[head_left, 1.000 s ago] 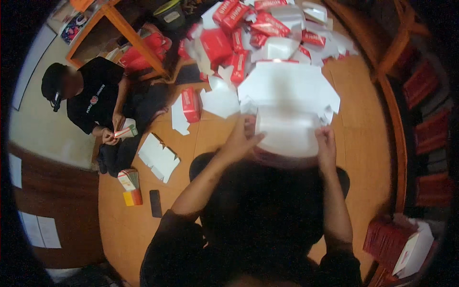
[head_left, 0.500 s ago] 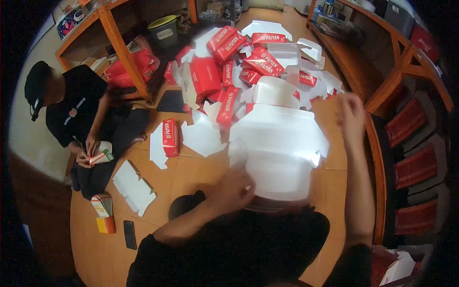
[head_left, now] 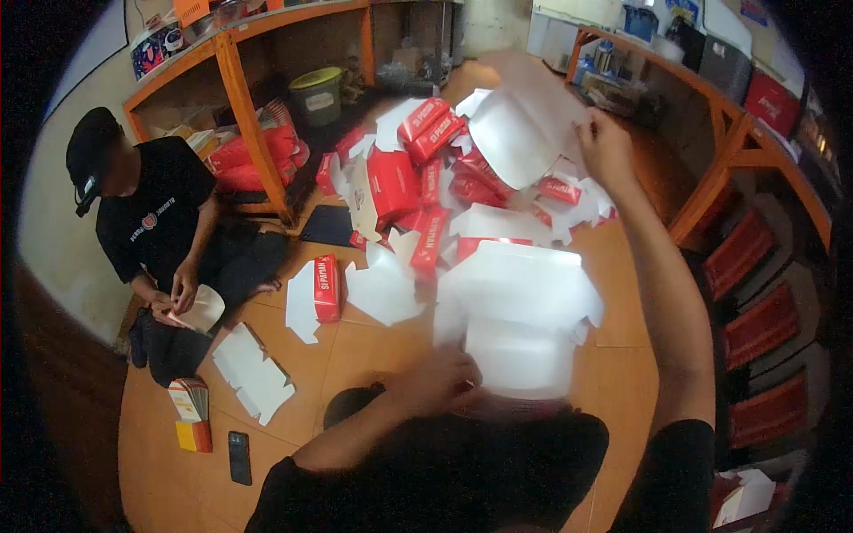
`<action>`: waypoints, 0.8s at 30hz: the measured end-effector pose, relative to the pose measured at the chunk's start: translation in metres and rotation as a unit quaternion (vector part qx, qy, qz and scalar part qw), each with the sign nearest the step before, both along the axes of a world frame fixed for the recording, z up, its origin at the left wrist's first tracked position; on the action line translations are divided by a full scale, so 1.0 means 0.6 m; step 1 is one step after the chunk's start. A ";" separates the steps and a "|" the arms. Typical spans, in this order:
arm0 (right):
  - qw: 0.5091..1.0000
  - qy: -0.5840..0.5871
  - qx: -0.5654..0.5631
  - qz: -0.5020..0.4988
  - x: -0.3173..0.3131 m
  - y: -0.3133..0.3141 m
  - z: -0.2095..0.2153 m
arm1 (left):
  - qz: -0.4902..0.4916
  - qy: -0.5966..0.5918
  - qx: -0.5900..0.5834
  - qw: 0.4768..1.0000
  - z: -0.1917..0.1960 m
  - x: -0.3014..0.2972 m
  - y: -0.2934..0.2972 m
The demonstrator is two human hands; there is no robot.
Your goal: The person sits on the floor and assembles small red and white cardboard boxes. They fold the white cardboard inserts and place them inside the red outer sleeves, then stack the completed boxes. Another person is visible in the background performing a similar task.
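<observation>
A flat white carton blank (head_left: 520, 355) lies over my lap, its flaps spreading outward. My left hand (head_left: 440, 377) rests at its lower left edge, the fingers curled and partly blurred; what they grip, if anything, cannot be made out. Reaching far forward, my right hand (head_left: 606, 147) pinches the right edge of another white carton piece (head_left: 511, 138), which is smeared by motion above the pile. Below it lies a heap of folded red cartons (head_left: 391, 186) mixed with white ones. Between heap and lap, one more white carton (head_left: 498, 222) shows a red edge.
At the left a seated person (head_left: 155, 213) handles a pale card piece (head_left: 197, 309). On the floor lie a phone (head_left: 239, 457), a white blank (head_left: 253, 373), a card stack (head_left: 191, 413) and a red carton (head_left: 326, 289). Wooden shelves (head_left: 240, 115) and red-seated chairs (head_left: 760, 329) flank the sides.
My right hand has moved forward and left over the heap and now holds a white carton piece. The view has tilted upward. The other person's card now shows its plain side.
</observation>
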State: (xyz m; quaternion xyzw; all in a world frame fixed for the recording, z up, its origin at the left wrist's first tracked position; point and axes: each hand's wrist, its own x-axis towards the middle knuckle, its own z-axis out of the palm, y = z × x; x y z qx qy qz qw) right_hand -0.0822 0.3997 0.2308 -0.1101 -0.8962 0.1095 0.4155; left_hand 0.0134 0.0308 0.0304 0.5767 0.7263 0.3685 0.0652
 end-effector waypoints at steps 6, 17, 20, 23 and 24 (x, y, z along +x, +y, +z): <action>0.953 0.133 -0.144 0.230 0.243 -0.096 0.138 | 0.186 -0.202 0.191 0.943 -0.018 -0.011 -0.017; 0.934 -0.013 -0.301 0.194 0.575 -0.275 -0.121 | 0.085 -0.524 0.123 0.838 0.062 0.166 -0.104; 0.891 0.017 -0.444 0.099 0.634 -0.294 -0.226 | 0.149 -0.596 0.147 0.776 -0.029 0.208 -0.132; 0.892 0.059 -0.420 0.156 0.652 -0.340 -0.282 | 0.205 -0.661 0.105 0.715 -0.047 0.251 -0.136; 0.894 0.059 -0.418 0.152 0.662 -0.347 -0.296 | 0.229 -0.673 0.076 0.699 -0.048 0.257 -0.140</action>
